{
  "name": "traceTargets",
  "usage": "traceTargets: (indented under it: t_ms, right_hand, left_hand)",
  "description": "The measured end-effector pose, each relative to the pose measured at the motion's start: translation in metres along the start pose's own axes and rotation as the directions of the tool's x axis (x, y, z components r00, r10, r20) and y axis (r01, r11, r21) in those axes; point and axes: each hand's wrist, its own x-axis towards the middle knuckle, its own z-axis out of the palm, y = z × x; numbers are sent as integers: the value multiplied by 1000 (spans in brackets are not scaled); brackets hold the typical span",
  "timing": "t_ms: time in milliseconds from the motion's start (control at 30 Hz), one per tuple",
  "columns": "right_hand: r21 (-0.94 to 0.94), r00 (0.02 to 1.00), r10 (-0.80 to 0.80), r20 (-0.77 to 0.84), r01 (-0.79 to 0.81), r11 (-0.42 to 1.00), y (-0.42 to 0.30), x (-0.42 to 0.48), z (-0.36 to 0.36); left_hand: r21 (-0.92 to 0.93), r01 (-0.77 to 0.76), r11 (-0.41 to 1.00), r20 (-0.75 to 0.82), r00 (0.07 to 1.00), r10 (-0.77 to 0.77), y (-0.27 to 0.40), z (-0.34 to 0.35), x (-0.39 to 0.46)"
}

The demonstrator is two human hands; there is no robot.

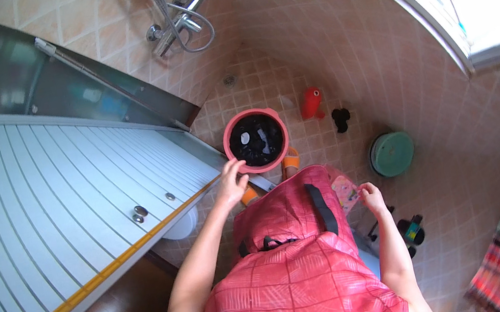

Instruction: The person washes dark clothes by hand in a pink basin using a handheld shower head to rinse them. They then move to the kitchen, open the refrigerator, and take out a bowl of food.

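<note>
A pink basin (229,148) sits on the floor in front of me. Dark wet cloth or dark water (254,151) fills it, with a small white oval thing (245,138) on top. My left hand (233,182) is at the basin's near-left rim, fingers apart and holding nothing. To the right of my lap, my right hand (371,197) has its thumb and fingers pinched at the edge of a pink patterned cloth or sheet (345,192). Part of that thing is hidden behind my red checked apron (285,215).
Orange slippers (291,158) are on my feet by the basin. A red bottle (311,104), a small black item (341,119) and a green tub (394,153) stand along the right wall. A white slatted cabinet door (84,185) borders my left; a shower mixer (181,23) is ahead.
</note>
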Motion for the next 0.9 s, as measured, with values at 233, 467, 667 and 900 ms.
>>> traceTargets:
  t_ms: [233,467,667,900]
  right_hand:
    - [-267,989,-80,-125,45,963,42,-90,85]
    - [-227,978,81,-192,-124,966,61,-152,138]
    - [-242,982,17,-188,-63,968,74,-170,146]
    - [-180,980,-21,-198,-15,984,47,-168,144]
  left_hand:
    - [13,-18,1000,251,968,14,-34,-10,-76]
    - [39,-90,995,253,965,77,-74,-26,-98]
    - [-92,-8,996,266,963,32,-94,-34,-92]
    - [-75,239,968,323,924,-203,-186,-35,-126]
